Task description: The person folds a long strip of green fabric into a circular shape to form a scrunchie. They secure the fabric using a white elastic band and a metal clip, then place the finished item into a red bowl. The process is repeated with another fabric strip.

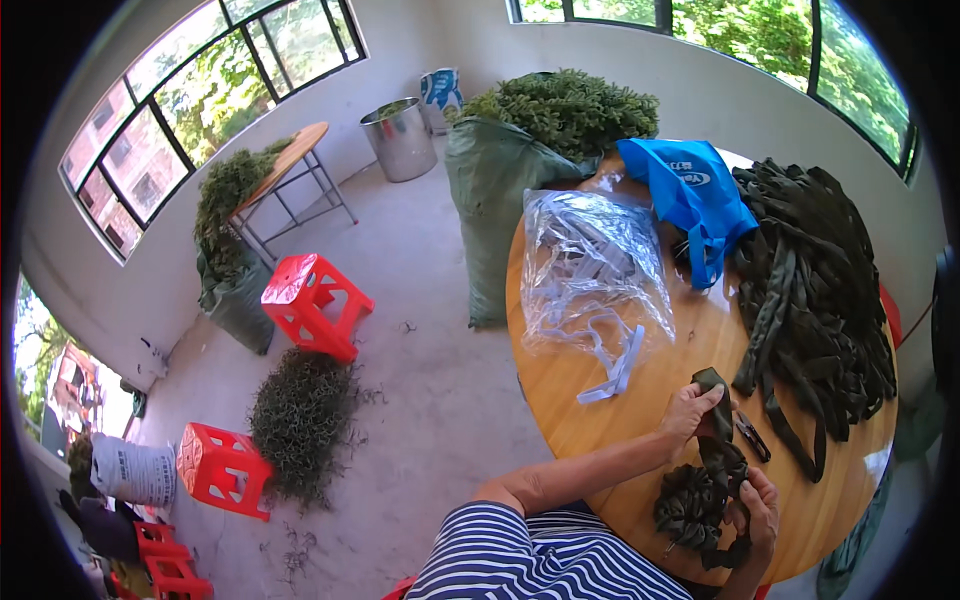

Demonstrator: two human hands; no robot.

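Observation:
A dark olive fabric strip (722, 458) stretches between my hands over the near edge of the round wooden table (555, 400). My left hand (688, 412) pinches its upper end between thumb and fingers. Lower and to the right, my right hand (760, 505) has its fingers curled on the same strip. Part of the strip lies gathered in a ruffled bunch (688, 505) beside the right hand. Dark-handled thread snips (752, 437) rest on the wood just right of the strip. A large heap of similar dark strips (810, 290) covers the table's right side.
A clear plastic bag (600, 265) with white elastic bands and a blue tote bag (690, 190) lie farther back on the table. Beyond it stands a green sack (490, 220) of artificial greenery. Red stools (315, 305) and a greenery pile (300, 420) occupy the floor at left.

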